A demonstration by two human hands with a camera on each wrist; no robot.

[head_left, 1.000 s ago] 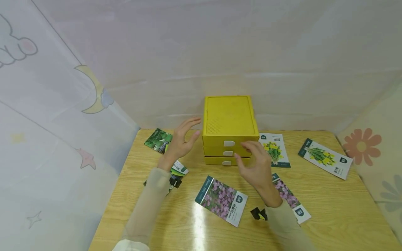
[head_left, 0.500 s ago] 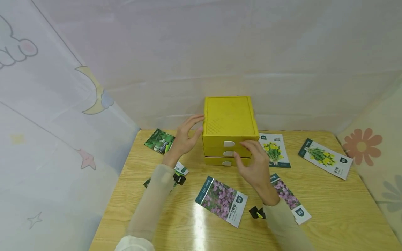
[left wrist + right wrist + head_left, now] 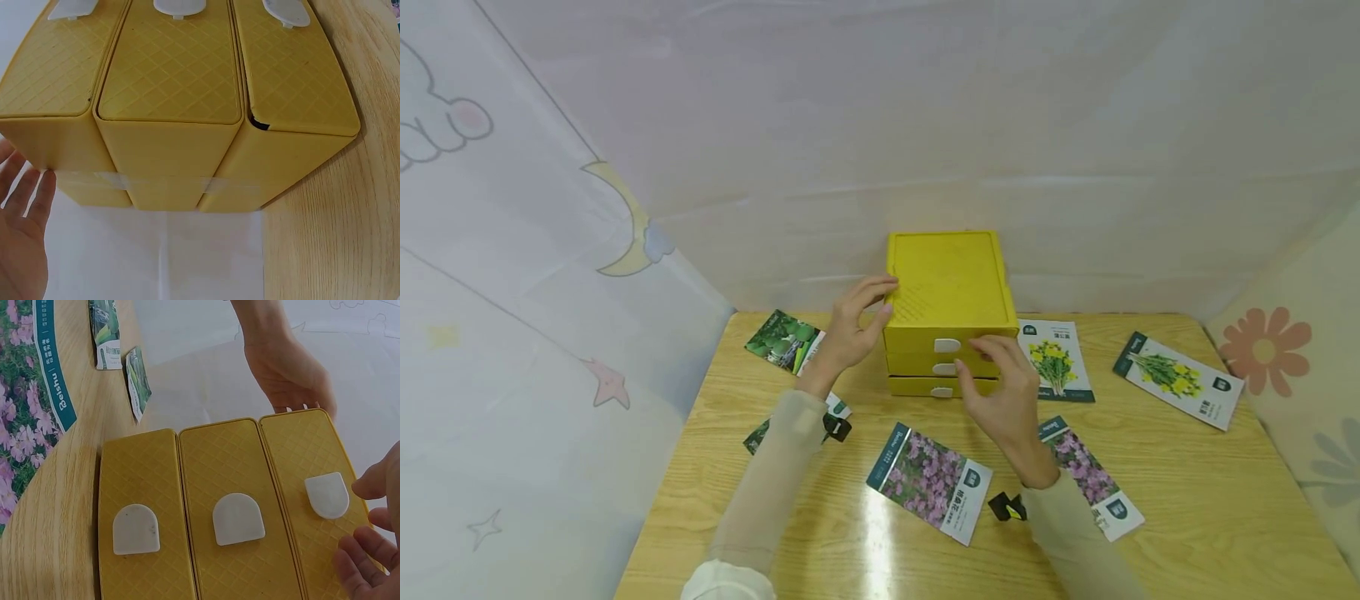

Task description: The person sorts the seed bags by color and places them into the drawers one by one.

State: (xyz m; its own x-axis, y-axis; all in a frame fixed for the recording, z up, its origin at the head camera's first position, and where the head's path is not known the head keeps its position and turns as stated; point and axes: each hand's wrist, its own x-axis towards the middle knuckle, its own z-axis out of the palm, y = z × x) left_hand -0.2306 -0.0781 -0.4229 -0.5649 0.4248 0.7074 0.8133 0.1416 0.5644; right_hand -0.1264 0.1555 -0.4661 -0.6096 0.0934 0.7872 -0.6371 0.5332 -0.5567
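Observation:
A yellow three-drawer box (image 3: 951, 279) stands at the back of the table, each drawer front carrying a white tab. My left hand (image 3: 850, 333) is at its left side, fingers extended and fingertips right at the upper edge; the left wrist view shows those fingers (image 3: 42, 197) beside the top drawer's side. In front of the drawers, my right hand (image 3: 1003, 400) has its fingers loosely bent near the top drawer's white tab (image 3: 947, 345). The right wrist view shows that tab (image 3: 327, 495) just beside the thumb and fingers, with nothing held. All three drawers look pushed in.
Seed packets lie around the box: a pink-flower packet (image 3: 929, 483) in front, another pink one (image 3: 1086, 471) partly under the right forearm, yellow-flower packets (image 3: 1052, 358) to the right, and green packets (image 3: 781, 340) at left, partly hidden by the left arm. A pale curtain (image 3: 1075, 233) hangs behind.
My left hand has moved right, from beside the box up to its left edge. The right hand has shifted slightly left across the drawer fronts. The box looks unmoved.

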